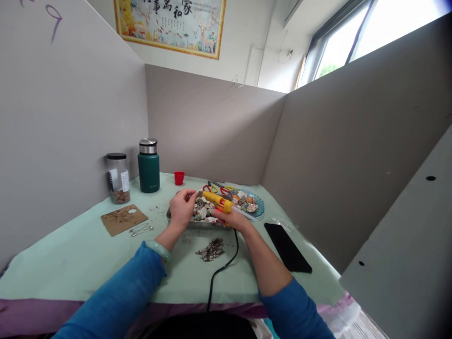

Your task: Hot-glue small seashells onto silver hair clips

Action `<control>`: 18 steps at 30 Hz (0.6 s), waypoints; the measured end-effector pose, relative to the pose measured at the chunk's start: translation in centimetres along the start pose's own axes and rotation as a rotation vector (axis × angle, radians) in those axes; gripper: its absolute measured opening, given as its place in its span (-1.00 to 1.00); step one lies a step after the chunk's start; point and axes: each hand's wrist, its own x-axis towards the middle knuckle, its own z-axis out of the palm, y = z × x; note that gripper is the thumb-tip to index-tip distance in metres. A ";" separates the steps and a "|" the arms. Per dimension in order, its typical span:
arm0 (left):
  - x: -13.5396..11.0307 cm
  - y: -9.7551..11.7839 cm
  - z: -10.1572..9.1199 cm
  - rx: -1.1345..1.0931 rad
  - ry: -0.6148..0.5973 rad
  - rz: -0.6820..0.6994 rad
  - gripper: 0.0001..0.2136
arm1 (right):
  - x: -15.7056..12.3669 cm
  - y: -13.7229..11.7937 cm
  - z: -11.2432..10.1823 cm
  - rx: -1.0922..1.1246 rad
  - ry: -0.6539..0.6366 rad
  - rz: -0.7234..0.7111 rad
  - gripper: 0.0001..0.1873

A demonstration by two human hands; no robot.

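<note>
My right hand is closed around a yellow hot glue gun, whose nozzle points left. A clear glue stick juts from its back end, and a red light glows near the grip. My left hand is pinched at the nozzle tip, with something small and pale at the fingertips that I cannot make out. Under both hands stands a metal tray of mixed seashells. Closer to me lies a pile of small metal clips or chains. The black cord runs toward me.
Behind the glue gun are a blue plate of shells and scissors. A red cup, green flask and plastic jar stand at the back left. Cardboard, large pins and a black phone lie around.
</note>
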 end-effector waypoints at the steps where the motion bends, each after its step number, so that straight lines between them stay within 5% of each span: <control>1: 0.0 0.0 0.0 0.000 -0.001 0.003 -0.80 | 0.0 0.0 0.0 -0.005 0.004 0.002 -0.66; 18: 0.0 -0.2 0.1 0.002 -0.015 0.019 -0.81 | 0.1 0.3 -0.1 -0.024 0.021 -0.003 -0.61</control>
